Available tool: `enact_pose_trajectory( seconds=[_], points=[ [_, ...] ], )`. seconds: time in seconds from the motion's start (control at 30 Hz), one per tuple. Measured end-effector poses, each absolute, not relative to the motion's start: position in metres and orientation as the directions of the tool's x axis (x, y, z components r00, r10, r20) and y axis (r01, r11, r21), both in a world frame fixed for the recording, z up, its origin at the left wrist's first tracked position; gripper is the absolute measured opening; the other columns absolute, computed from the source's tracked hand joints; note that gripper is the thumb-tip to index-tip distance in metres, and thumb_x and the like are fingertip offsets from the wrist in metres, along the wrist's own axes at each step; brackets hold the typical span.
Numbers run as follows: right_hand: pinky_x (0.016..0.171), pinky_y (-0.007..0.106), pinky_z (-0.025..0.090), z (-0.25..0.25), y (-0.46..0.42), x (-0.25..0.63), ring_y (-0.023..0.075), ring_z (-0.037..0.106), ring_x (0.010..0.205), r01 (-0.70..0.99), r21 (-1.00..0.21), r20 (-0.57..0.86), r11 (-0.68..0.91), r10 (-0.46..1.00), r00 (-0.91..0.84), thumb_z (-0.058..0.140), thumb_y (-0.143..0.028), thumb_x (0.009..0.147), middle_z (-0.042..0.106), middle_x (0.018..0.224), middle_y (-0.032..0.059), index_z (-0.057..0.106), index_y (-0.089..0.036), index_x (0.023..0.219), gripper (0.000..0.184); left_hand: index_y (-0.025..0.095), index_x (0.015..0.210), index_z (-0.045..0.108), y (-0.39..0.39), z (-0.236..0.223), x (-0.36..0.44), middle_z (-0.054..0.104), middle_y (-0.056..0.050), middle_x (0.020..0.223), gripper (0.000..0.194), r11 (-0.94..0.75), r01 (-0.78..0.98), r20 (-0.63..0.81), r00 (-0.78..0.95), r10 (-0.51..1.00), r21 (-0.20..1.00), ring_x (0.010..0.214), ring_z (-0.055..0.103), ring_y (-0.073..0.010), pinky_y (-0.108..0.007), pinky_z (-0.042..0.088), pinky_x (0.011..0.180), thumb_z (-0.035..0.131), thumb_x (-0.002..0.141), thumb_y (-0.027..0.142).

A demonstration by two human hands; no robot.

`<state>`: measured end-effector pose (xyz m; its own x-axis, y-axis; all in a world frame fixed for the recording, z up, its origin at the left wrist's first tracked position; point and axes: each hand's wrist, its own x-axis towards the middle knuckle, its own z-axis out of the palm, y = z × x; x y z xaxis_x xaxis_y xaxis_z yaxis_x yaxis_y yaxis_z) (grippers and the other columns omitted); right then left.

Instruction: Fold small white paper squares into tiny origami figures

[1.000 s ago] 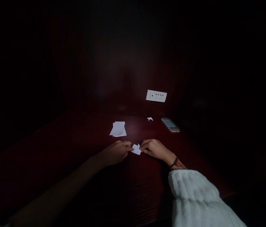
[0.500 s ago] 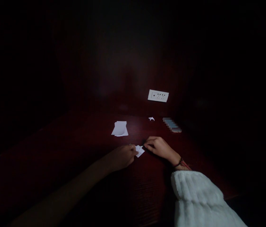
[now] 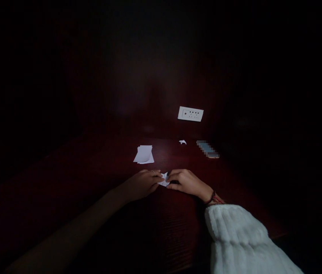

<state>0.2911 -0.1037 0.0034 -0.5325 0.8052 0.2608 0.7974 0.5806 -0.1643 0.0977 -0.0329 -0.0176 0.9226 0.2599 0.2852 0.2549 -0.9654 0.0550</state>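
A small folded piece of white paper (image 3: 164, 181) lies on the dark red table between my hands, its folds standing up slightly at the top. My left hand (image 3: 143, 184), with a ring on one finger, grips the paper's left side. From the right, the fingers of my right hand (image 3: 188, 182) close on its other side. Both hands cover parts of the paper. Beyond them lies a small stack of white paper sheets (image 3: 144, 154), not quite aligned. Farther back sits a small folded paper shape (image 3: 182, 142).
A phone (image 3: 208, 149), its screen blurred out, lies at the back right. On the wall behind is a white socket panel (image 3: 190, 113). A white knitted sleeve (image 3: 235, 224) covers my right forearm. The sides of the scene are very dark.
My right hand has moved left and slightly down, bringing its fingers onto the folded paper. My left fingers have shifted over the paper, which now shows raised folds.
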Motion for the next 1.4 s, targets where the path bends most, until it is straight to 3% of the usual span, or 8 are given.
enact_pose_trajectory(
  seconds=[0.2,0.4,0.6,0.87,1.17,1.4],
  points=[
    [0.071,0.019,0.038,-0.002,-0.097,0.297,0.0101,0.053,0.078,0.764,-0.226,0.275,0.604,0.792,-0.544,0.045,-0.029,0.077,0.058,0.084,0.0026,0.060,-0.019,0.088,0.021,0.020,0.104,0.048,-0.036,-0.014,0.097,0.044,-0.004,0.112,0.027,-0.968,0.249,0.291,0.925,0.245,0.023,0.100,0.042,-0.0162,-0.030,0.031,0.084,0.034,0.081,0.019],
    [0.069,0.018,0.038,-0.005,-0.093,0.300,0.0099,0.053,0.075,0.735,-0.282,0.283,0.617,0.785,-0.551,0.044,-0.025,0.078,0.058,0.082,0.0030,0.060,-0.019,0.089,0.021,0.021,0.110,0.042,-0.036,-0.013,0.097,0.046,-0.003,0.112,0.030,-0.972,0.218,0.256,0.938,0.234,0.092,0.099,0.043,-0.0153,-0.029,0.032,0.085,0.034,0.081,0.019],
    [0.070,0.020,0.037,-0.003,-0.094,0.300,0.0108,0.052,0.077,0.754,-0.255,0.267,0.605,0.794,-0.547,0.045,-0.026,0.077,0.057,0.084,0.0033,0.059,-0.019,0.091,0.021,0.024,0.112,0.041,-0.034,-0.013,0.095,0.045,0.000,0.115,0.032,-0.970,0.200,0.251,0.940,0.230,0.141,0.102,0.042,-0.0145,-0.028,0.030,0.087,0.034,0.081,0.018],
    [0.068,0.020,0.036,-0.003,-0.096,0.297,0.0100,0.051,0.073,0.820,-0.197,0.299,0.537,0.830,-0.471,0.038,-0.022,0.080,0.055,0.079,0.0038,0.057,-0.015,0.084,0.021,0.022,0.108,0.045,-0.034,-0.013,0.095,0.040,-0.001,0.119,0.033,-0.975,0.192,0.284,0.934,0.218,0.116,0.104,0.040,-0.0138,-0.027,0.029,0.088,0.033,0.079,0.014],
    [0.063,0.017,0.036,-0.007,-0.094,0.291,0.0080,0.049,0.066,0.814,-0.301,0.350,0.496,0.852,-0.389,0.043,-0.017,0.076,0.054,0.073,0.0015,0.056,-0.014,0.077,0.014,0.023,0.114,0.038,-0.033,-0.016,0.097,0.043,-0.001,0.117,0.038,-0.974,0.203,0.261,0.939,0.224,0.106,0.105,0.039,-0.0140,-0.030,0.029,0.087,0.034,0.078,0.013],
    [0.064,0.018,0.036,-0.008,-0.093,0.294,0.0085,0.050,0.067,0.796,-0.347,0.291,0.495,0.864,-0.410,0.042,-0.021,0.078,0.057,0.074,0.0029,0.057,-0.014,0.078,0.017,0.024,0.116,0.035,-0.034,-0.016,0.096,0.042,0.000,0.118,0.040,-0.971,0.215,0.262,0.936,0.237,0.108,0.105,0.039,-0.0146,-0.030,0.030,0.086,0.032,0.078,0.012]
  ],
)
